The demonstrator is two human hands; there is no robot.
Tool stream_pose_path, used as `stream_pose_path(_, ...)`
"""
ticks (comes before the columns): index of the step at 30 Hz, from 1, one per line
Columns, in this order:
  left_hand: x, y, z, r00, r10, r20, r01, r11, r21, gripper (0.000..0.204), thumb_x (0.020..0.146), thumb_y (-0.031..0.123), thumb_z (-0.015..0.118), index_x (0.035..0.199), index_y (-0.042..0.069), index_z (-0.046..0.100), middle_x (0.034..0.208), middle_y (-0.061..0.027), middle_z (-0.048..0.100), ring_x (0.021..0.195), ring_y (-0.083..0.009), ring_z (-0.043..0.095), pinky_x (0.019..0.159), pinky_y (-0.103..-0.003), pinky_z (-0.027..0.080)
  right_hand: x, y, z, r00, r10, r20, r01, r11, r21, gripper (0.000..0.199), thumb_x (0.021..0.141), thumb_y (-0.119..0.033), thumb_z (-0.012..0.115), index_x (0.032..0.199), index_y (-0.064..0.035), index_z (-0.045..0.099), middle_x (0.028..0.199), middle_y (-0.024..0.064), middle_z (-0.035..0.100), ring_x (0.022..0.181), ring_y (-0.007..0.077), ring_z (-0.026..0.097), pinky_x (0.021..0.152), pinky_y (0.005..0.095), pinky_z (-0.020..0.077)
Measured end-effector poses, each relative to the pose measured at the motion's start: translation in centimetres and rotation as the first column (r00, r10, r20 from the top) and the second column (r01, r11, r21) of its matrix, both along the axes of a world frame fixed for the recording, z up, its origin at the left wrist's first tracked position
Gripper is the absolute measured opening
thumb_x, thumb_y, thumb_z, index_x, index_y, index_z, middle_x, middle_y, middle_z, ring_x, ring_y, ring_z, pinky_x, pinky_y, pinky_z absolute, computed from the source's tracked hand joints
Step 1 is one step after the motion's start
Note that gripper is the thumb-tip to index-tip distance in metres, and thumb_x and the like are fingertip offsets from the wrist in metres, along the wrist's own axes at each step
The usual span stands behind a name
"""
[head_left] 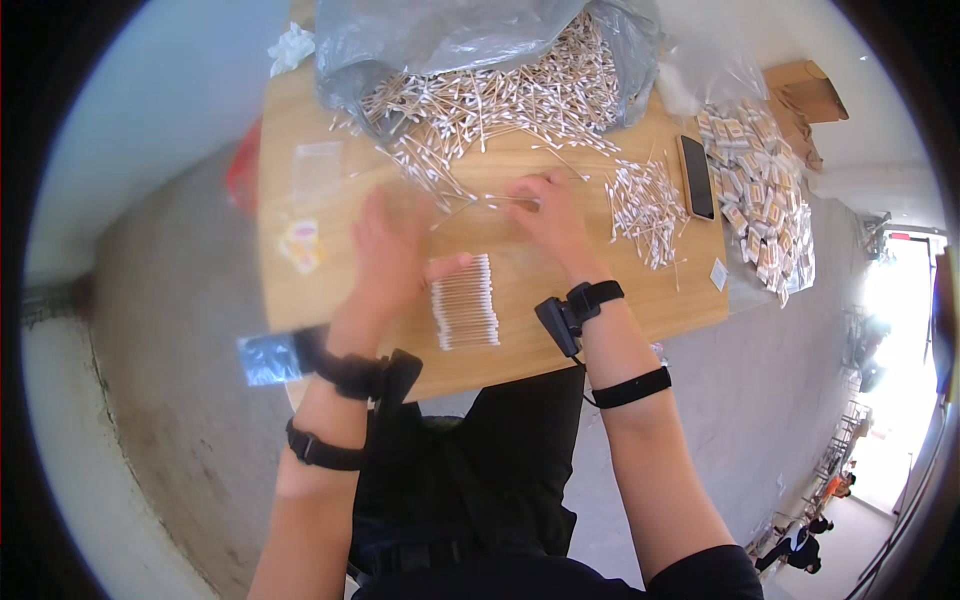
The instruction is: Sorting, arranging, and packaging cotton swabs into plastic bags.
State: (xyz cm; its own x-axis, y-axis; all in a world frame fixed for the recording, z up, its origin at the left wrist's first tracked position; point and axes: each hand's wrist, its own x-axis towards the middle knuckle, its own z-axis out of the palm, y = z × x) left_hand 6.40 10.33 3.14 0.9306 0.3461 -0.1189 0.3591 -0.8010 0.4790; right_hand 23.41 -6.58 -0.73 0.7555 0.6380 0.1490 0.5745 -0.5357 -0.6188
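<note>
Head view: cotton swabs are everywhere on the wooden table [300,300]. A neat aligned batch of swabs [465,301] lies flat near the table's front edge, just beside the thumb of the left hand [388,252]. That hand is blurred, palm down, fingers spread and apart; whether it touches the batch I cannot tell. The right hand [548,215] is further back with its fingertips pinched together on a few loose swabs [505,200] drawn from the spill. The big heap [490,95] pours out of a grey plastic bag [420,40] at the far edge, and a smaller scattered pile [645,205] sits to the right, beside a dark phone [696,177] and a sheet of small packets [760,190].

Risk, as I judge it: the left hand sits so close that a sweep of the thumb could knock the aligned batch askew or roll it off the near edge. The pinch on the right looks light, so swabs may slip out crooked. The heap could also slide forward and mix with the sorted ones
</note>
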Motion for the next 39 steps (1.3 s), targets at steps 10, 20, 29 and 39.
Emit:
stream_pose_path(10, 1.1, -5.2, -2.2, 0.986, -0.068, 0.155, 0.065, 0.998, 0.020, 0.102, 0.074, 0.062, 0.064, 0.139, -0.008, 0.028, 0.145, -0.0263, 0.026, 0.137, -0.0395, 0.022, 0.111, -0.052, 0.016, -0.1, 4.8, -1.2, 0.981, -0.175, -0.085, 0.183, 0.979, 0.089, 0.012, 0.077, -0.014, 0.067, 0.087, -0.0075, 0.066, 0.079, 0.0104, 0.062, 0.073, 0.0265, 0.062, 0.068, 0.0362, 0.0504)
stream_pose_path(20, -1.7, -0.4, -2.3, 0.955, -0.054, 0.292, 0.096, 0.987, -0.132, 0.049, 0.084, 0.020, 0.065, 0.125, 0.001, 0.048, 0.129, -0.0236, 0.044, 0.119, -0.0371, 0.045, 0.100, -0.042, 0.038, -1.1, 4.6, 0.6, 0.899, 0.298, -0.322, -0.291, 0.954, 0.072, 0.023, 0.081, -0.013, 0.068, 0.104, -0.0103, 0.067, 0.098, 0.0075, 0.054, 0.090, 0.0203, 0.058, 0.080, 0.0301, 0.0483)
stream_pose_path(29, 0.0, 0.7, -2.9, 0.921, 0.107, 0.374, -0.165, 0.978, 0.125, 0.063, 0.074, 0.020, 0.073, 0.130, 0.008, 0.047, 0.130, -0.0203, 0.040, 0.118, -0.0389, 0.040, 0.101, -0.046, 0.033, -2.2, 1.2, 2.0, 0.937, 0.298, -0.184, -0.294, 0.954, 0.050, 0.026, 0.075, -0.009, 0.070, 0.100, -0.0152, 0.069, 0.109, 0.0084, 0.049, 0.108, 0.0217, 0.049, 0.087, 0.0318, 0.0463)
stream_pose_path(39, 3.2, 1.6, -3.5, 0.930, -0.214, 0.299, 0.223, 0.975, 0.006, 0.059, 0.074, 0.018, 0.071, 0.129, 0.011, 0.051, 0.140, -0.0125, 0.040, 0.129, -0.0302, 0.038, 0.110, -0.048, 0.025, -3.1, 1.5, 0.3, 0.973, 0.210, -0.096, -0.192, 0.966, 0.175, 0.012, 0.072, -0.009, 0.071, 0.082, -0.0101, 0.066, 0.098, 0.0074, 0.052, 0.098, 0.0253, 0.053, 0.083, 0.0348, 0.0474)
